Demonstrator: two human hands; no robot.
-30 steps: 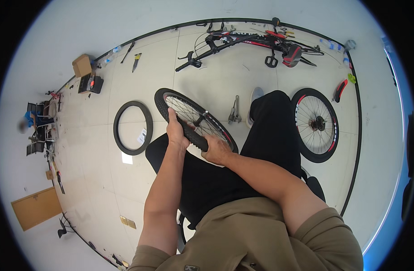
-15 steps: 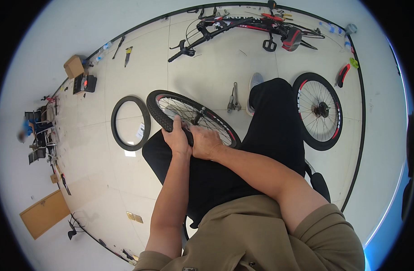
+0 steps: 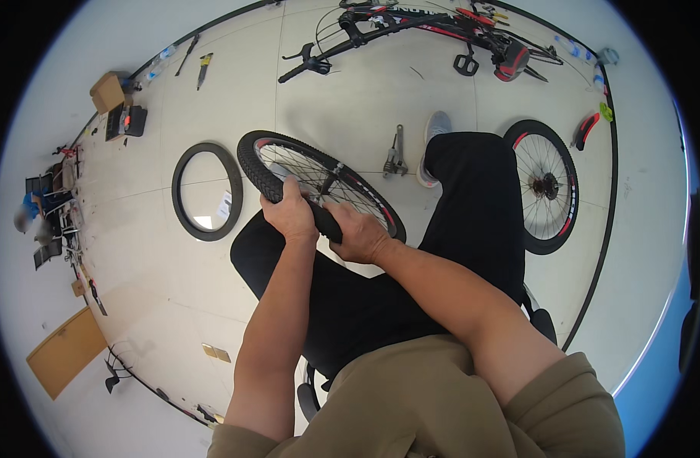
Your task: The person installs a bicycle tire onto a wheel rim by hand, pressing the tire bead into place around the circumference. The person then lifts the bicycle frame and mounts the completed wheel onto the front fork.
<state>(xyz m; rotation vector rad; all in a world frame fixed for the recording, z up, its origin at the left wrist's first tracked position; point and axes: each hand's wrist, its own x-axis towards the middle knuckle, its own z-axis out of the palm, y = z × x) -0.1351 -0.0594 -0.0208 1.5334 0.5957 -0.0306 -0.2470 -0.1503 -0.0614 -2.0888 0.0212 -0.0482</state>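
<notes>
A bicycle wheel (image 3: 384, 217) with a knobby black tyre and a red-and-black rim leans at a tilt between my knees. On the tyre's near side, my left hand (image 3: 291, 214) is wrapped around it, thumb pointing up along the tread. Just to the right, my right hand (image 3: 359, 233) grips the same tyre with its fingers curled over the edge. A short stretch of tread shows between the two hands. Its spokes and hub are visible beyond my hands, while my fingertips are partly hidden by the tyre.
A loose tyre (image 3: 180, 215) lies on the floor at left. Wrenches (image 3: 396, 156) lie beyond the held wheel, by my shoe (image 3: 438, 126). Another wheel (image 3: 567, 221) rests right of my leg. A bicycle frame (image 3: 411, 30) lies at the far side; an open toolbox (image 3: 127, 122) stands far left.
My hands have moved slightly apart on the tyre, the right one shifting rightward, and more tread shows between them. The whole view has also shifted a little.
</notes>
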